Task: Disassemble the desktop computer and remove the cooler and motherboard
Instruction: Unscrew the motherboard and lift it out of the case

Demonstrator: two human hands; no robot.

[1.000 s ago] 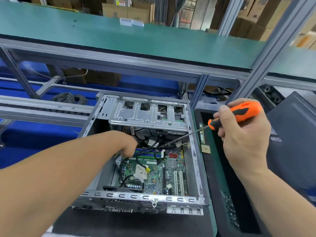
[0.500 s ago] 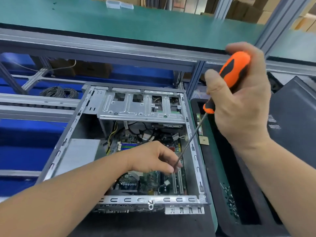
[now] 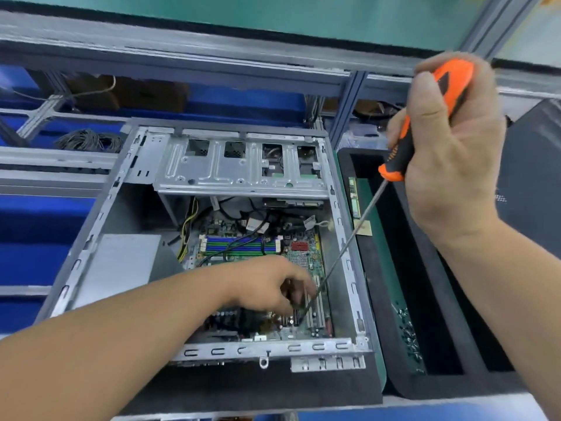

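Computer case point(image 3: 349, 268): open grey metal chassis lying on its side on a black mat on the surface, side panel off, interior exposed to the camera

Motherboard point(image 3: 303, 256): green board seated flat on the floor of the computer case, toward its right half; blue and green memory slots at the board's far end, white expansion slots at its near right

Drive cage point(image 3: 239, 168): perforated silver bracket spanning the far end of the computer case, above the motherboard

Cables point(image 3: 243, 220): black, white and yellow leads bunched inside the computer case between the drive cage and the motherboard

Screwdriver point(image 3: 425, 123): orange-and-black handle raised above and right of the computer case; long thin shaft slanting down and left into the case, tip over the expansion slots of the motherboard

Right hand point(image 3: 452, 159): outside the computer case, above its right wall, fingers and thumb wrapped round the screwdriver handle

Left hand point(image 3: 273, 284): inside the computer case, low over the near part of the motherboard, fingers curled with tips drawn together beside the screwdriver shaft near its tip; whether they pinch anything cannot be told

Tray point(image 3: 394, 299): black foam tray just right of the computer case, with long slots

Screws point(image 3: 409, 335): small loose pile in a near slot of the tray

Wire coil point(image 3: 88, 139): grey bundle on the blue lower level, far left of the computer case
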